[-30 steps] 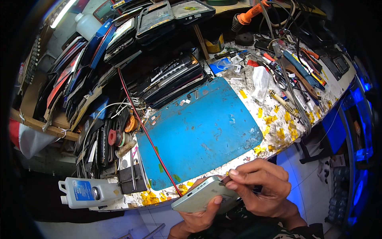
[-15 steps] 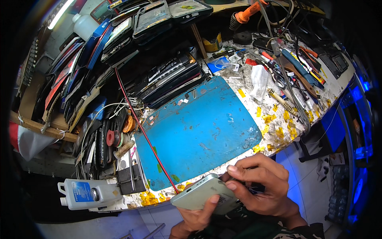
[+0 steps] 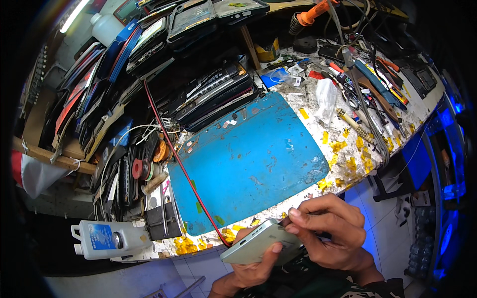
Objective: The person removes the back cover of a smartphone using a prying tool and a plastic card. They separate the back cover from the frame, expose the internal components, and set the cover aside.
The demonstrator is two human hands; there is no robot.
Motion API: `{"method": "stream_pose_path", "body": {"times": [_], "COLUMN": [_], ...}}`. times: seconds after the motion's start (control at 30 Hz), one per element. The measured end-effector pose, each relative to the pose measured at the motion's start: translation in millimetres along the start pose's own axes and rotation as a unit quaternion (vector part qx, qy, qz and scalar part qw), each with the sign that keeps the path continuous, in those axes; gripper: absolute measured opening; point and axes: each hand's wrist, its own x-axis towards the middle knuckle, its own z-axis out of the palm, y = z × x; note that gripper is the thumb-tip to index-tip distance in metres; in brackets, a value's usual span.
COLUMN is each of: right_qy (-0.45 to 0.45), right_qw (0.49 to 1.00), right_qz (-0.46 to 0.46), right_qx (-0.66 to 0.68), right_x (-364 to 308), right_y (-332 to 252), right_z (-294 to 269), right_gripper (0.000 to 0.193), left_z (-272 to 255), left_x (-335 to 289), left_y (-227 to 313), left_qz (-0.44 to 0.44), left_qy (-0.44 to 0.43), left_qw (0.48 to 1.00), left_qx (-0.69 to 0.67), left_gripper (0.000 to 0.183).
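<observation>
A pale green smartphone (image 3: 258, 244) is held at the near edge of the bench, tilted, its port edge facing away from me. My left hand (image 3: 256, 270) grips it from below, thumb across its back. My right hand (image 3: 330, 226) is closed in a pinch at the phone's upper right corner; a small dark sliver shows by the fingertips, too small to name. A red cable (image 3: 185, 171) slants across the blue work mat (image 3: 253, 164) and ends beside the phone. Whether it touches the phone, I cannot tell.
Stacked old phones and folders (image 3: 94, 89) fill the left and back. A white plastic jug (image 3: 107, 240) stands at the left edge. Tweezers (image 3: 171, 213) lie beside the mat. Pliers, scissors and a brush (image 3: 354, 124) crowd the right, near white crumpled tissue (image 3: 326, 99).
The phone has shifted slightly to the right and tilted a little more. My right fingers remain pinched at its corner, bent a bit differently.
</observation>
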Motion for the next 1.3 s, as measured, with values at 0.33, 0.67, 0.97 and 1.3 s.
{"method": "stream_pose_path", "body": {"times": [0.33, 0.67, 0.97, 1.3], "right_qy": [-0.007, -0.085, -0.11, -0.136], "right_qw": [1.0, 0.994, 0.991, 0.986], "right_qz": [-0.006, -0.066, -0.078, -0.074], "right_qx": [-0.008, 0.001, -0.008, 0.056], "right_x": [2, 12, 21, 21], "right_y": [2, 11, 8, 12], "right_z": [-2, -14, -16, -15], "right_gripper": [0.024, 0.037, 0.037, 0.03], "left_z": [4, 1, -3, -3], "left_x": [0, 3, 0, -1], "left_y": [-1, 3, 4, 5], "left_qz": [0.012, 0.001, -0.002, 0.005], "left_qy": [0.002, -0.011, -0.026, -0.022], "left_qw": [1.0, 1.0, 1.0, 1.0], "left_qx": [0.003, -0.006, 0.008, 0.013], "left_gripper": [0.034, 0.036, 0.035, 0.033]}}
